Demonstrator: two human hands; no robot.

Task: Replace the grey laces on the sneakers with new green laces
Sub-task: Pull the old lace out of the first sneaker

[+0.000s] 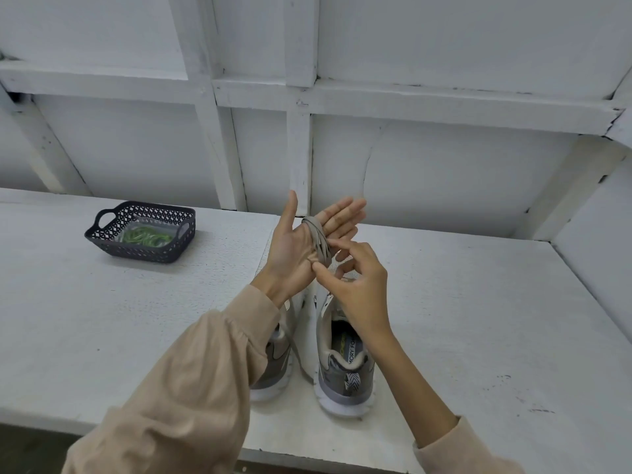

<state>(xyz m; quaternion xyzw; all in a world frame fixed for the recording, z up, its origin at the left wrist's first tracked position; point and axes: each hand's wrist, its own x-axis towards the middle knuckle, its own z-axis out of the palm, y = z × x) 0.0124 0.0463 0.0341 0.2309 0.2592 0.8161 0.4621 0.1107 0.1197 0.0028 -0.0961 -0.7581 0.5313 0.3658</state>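
Head view: the white bench [102, 319] carries everything. The pair of sneakers [342, 367] stands on it right under my hands, heels toward me. The left shoe is mostly behind my sleeve [191, 388], so I can't say how it's laced. The dark basket [143, 251] sits off to the left, well apart from the shoes.

My left hand [294, 248] is held up flat with the fingers straight, basically acting as a spool. My right hand [359, 282] has thumb and forefinger pinched on the loose end of the grey lace [318, 237], which is wound in a few loops round my left fingers.

Tips for this bit, I reckon:
- Keep the left fingers stiff so the loops don't slide off.
- Tuck the end under the wraps with light tension.
- Slip the whole bundle off in one go and set it aside.

The green laces [145, 236] are lying in the basket, ready for threading.
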